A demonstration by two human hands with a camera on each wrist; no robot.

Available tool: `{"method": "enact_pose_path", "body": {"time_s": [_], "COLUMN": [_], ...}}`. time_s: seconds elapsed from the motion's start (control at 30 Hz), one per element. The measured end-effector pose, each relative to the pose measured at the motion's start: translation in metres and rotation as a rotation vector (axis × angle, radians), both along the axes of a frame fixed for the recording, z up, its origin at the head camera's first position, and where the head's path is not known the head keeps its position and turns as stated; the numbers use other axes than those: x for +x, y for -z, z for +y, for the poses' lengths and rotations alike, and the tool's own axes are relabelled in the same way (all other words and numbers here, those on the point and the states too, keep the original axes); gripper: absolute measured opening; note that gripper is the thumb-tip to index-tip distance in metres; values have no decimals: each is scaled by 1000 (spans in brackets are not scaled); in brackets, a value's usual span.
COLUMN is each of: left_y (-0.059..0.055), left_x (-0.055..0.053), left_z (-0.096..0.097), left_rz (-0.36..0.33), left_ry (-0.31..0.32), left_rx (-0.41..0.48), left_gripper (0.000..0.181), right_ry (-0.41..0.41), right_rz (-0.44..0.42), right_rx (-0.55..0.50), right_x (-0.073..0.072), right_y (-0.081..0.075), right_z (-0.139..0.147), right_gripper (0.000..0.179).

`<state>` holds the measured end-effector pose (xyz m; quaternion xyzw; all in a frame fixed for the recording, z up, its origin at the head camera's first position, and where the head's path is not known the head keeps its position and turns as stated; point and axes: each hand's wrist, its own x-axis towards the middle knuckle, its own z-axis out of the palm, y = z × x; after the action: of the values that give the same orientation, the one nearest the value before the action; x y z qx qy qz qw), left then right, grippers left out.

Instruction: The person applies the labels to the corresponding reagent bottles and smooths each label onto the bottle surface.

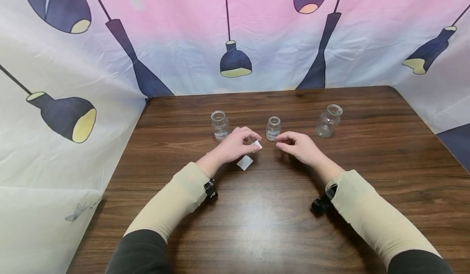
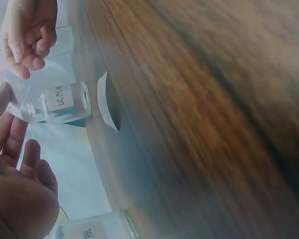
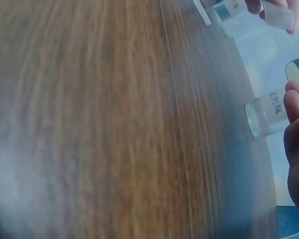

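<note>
My left hand [image 1: 235, 145] pinches a small white label [image 1: 258, 144] between thumb and fingertips, above the table. Just beyond it stands a small clear glass jar [image 1: 273, 129] bearing a printed white label. The right hand [image 1: 299, 147] is at that jar's near right side, fingers loosely bent and holding nothing. A second white paper piece [image 1: 244, 162] lies on the wood below the left hand; in the left wrist view this piece [image 2: 106, 102] curves up at its ends. Behind the left hand is a larger labelled glass jar [image 1: 220, 124], partly covered by the fingers.
A larger glass jar [image 1: 328, 121] with no visible label stands to the right, past the right hand. The brown wooden table [image 1: 257, 225] ends at the back against a hanging cloth [image 1: 191, 54] printed with lamps.
</note>
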<state>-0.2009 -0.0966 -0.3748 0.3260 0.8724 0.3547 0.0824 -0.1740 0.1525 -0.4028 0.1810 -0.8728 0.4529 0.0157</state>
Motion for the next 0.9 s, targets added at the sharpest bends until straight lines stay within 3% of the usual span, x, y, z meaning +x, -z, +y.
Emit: {"method": "enact_pose_path", "body": {"time_s": [0.3,0.9], "left_y": [3,10], "left_x": [-3,-3], "left_z": [13,27], "left_rz": [17,14], "left_ry": [-40,-54], "left_rx": [52,82], "left_gripper": [34,32], "right_ry": [-48,-42], "right_rz": [-8,-18], "right_rx": [-21,-44], "right_x": [3,4], "right_y": [-5,-7], "right_z": [-10,-13], "right_gripper": [24,14]}}
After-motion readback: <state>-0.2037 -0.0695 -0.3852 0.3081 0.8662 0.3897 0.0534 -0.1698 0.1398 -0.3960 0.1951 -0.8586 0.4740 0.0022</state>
